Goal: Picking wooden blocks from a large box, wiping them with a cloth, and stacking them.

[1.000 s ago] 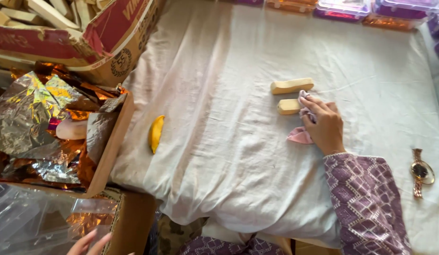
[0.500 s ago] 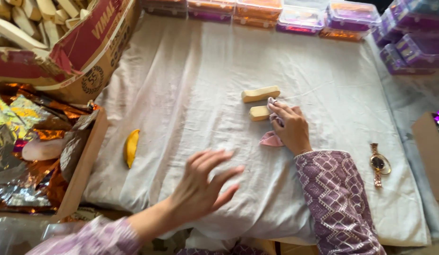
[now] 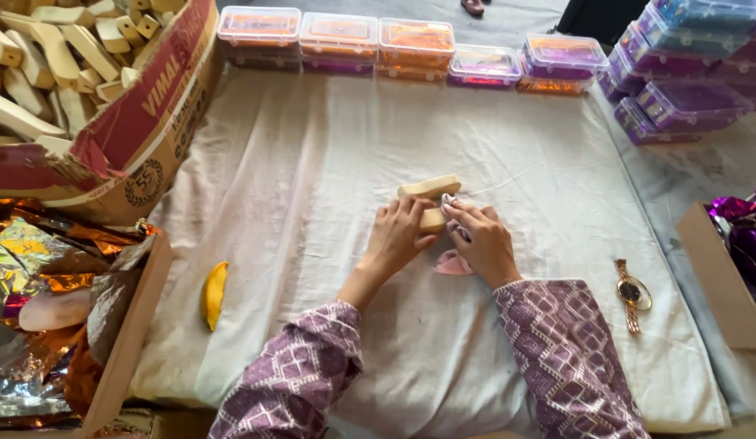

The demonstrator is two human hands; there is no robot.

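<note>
Two pale wooden pieces lie mid-cloth. My left hand (image 3: pixel 397 236) rests on the nearer, shorter wooden piece (image 3: pixel 433 219), fingers curled over it. The longer wooden piece (image 3: pixel 429 186) lies just behind, untouched. My right hand (image 3: pixel 480 243) grips a small pink cloth (image 3: pixel 454 262) and presses it against the short piece's right end. Both sleeves are purple with a diamond pattern.
A white sheet (image 3: pixel 313 162) covers the work surface. A yellow curved object (image 3: pixel 214 293) lies at the left, a wristwatch (image 3: pixel 632 294) at the right. A cardboard box of wooden pieces (image 3: pixel 85 73) and foil sheets (image 3: pixel 36 268) stand left; lidded plastic boxes (image 3: pixel 410 41) line the back.
My left hand came up from the lower left, crossed the sheet and landed on the short wooden piece. My right hand stayed on the pink cloth. The camera tilted upward.
</note>
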